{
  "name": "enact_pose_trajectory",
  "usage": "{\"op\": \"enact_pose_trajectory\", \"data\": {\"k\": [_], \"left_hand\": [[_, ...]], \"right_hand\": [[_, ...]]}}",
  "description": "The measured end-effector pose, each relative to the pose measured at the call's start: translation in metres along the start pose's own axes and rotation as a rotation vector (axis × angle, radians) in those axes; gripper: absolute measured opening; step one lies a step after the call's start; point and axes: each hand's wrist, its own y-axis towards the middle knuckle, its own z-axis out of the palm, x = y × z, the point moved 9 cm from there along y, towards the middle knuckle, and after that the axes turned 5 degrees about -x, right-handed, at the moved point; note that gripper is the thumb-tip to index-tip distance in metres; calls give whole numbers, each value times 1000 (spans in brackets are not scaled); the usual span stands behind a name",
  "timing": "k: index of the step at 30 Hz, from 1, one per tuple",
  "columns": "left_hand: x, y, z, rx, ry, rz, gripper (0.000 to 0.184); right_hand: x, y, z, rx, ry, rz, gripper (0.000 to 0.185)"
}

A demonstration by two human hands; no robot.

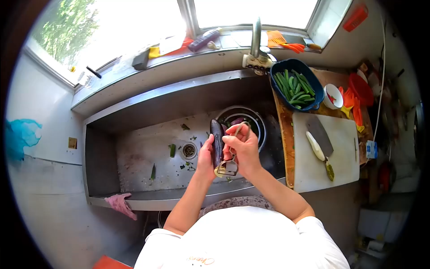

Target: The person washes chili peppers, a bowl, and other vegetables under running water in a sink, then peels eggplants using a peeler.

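My left hand (206,160) is closed round a long dark purple eggplant (217,134), held upright over the sink. Its lower end looks pale. In my right hand (245,150) is a metal peeler (230,168), its head close to that pale end. Just behind the right hand, a round metal bowl (263,130) stands in the sink with purple and green vegetable bits inside, partly hidden by the hand.
Green scraps (172,150) lie in the metal sink (139,148) around the drain (189,150). On the right, a cleaver (320,139) rests on a white cutting board (304,172). Behind it stand a blue basin (277,67) of long green vegetables and a white bowl (332,104). The faucet (256,45) rises at the back.
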Motion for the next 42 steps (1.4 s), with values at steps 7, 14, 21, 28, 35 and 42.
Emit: {"op": "enact_pose_trajectory", "data": {"k": [7, 14, 21, 28, 35, 42], "left_hand": [[-39, -32, -3, 6, -64, 82, 32], [-36, -42, -18, -164, -79, 54, 37], [-9, -73, -36, 135, -92, -136, 43], [-44, -88, -87, -72, -65, 1, 48], [-100, -73, -101, -257, 233, 492, 41], [-105, -75, -124, -326, 25, 347, 41]], "right_hand": [[-14, -11, 62, 134, -39, -130, 13], [-21, -3, 75, 161, -193, -213, 13], [-24, 55, 58, 4, -181, -258, 15], [-35, 70, 57, -47, -230, -293, 14], [-113, 0, 90, 449, -816, 169, 35], [-109, 18, 79, 552, -1055, -744, 30]]}}
